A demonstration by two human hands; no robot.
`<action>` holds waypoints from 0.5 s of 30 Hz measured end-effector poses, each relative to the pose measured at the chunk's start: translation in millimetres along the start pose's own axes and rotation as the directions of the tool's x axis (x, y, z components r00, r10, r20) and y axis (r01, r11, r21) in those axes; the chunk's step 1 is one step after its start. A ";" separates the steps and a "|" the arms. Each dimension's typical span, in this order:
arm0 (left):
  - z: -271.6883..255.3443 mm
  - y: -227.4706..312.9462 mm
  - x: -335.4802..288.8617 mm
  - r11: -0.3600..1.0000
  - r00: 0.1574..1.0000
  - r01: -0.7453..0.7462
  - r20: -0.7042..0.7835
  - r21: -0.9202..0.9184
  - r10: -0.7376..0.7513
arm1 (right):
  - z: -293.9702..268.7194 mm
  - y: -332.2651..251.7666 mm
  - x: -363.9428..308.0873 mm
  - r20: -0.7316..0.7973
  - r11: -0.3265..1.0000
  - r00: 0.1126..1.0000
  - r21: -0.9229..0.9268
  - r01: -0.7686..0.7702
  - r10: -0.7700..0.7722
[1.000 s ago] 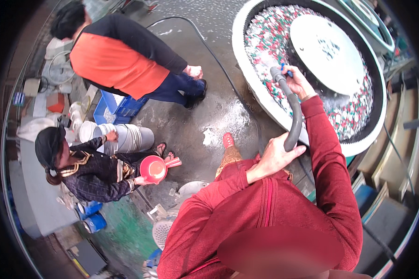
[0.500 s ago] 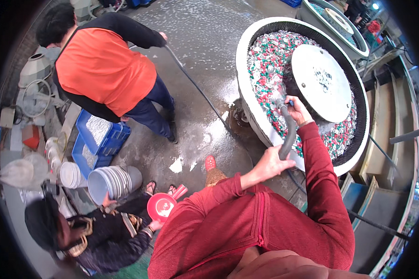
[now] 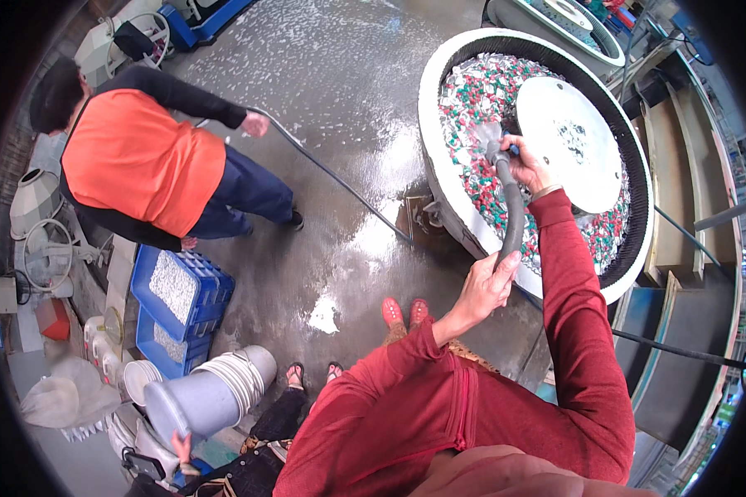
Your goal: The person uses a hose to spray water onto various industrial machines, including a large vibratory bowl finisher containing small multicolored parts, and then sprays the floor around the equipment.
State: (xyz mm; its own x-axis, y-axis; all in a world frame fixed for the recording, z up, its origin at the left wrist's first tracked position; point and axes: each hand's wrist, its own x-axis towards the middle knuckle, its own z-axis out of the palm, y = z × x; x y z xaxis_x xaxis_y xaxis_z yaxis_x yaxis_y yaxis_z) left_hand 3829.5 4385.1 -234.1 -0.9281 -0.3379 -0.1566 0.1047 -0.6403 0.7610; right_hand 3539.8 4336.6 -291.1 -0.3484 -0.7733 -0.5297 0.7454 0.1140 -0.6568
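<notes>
My right hand (image 3: 529, 164) is closed around the nozzle end of a grey hose (image 3: 515, 217), beside a small blue lever (image 3: 513, 150). Further down the same hose, my left hand (image 3: 482, 288) wraps its fingers about it, near the tub's front rim. A white spray (image 3: 486, 132) leaves the nozzle and lands on small red, green and clear pieces (image 3: 481, 91). These fill the ring-shaped trough of a big round tub (image 3: 433, 157) with a dark ribbed inner wall. A white round cover (image 3: 572, 132) forms its centre, just right of my right hand.
On the left, a person in an orange vest (image 3: 145, 157) stands on wet floor. Blue crates (image 3: 211, 290) hold white pieces. Stacked grey buckets (image 3: 199, 402) stand beside another person's hand (image 3: 182, 447). A second tub (image 3: 506, 16) lies beyond; wooden troughs (image 3: 671, 190) line the right.
The nozzle has shifted slightly up and left, its spray showing more plainly. The orange-vested person is further left. The pink dipper and most of the person holding it have left view.
</notes>
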 end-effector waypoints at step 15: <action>1.6 -3.2 19.0 0.988 0.998 0.008 -0.066 0.152 0.002 | -10.2 32.7 -0.1 -0.156 0.999 0.988 0.039 0.007 -0.001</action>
State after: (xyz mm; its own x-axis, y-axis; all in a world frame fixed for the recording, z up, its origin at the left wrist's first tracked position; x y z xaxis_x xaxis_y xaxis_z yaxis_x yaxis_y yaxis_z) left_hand 3811.0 4381.8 -238.6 -0.9021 -0.3841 -0.1966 0.0416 -0.5308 0.8465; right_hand 3558.5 4346.8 -318.1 -0.4330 -0.6669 -0.6064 0.7646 0.0845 -0.6390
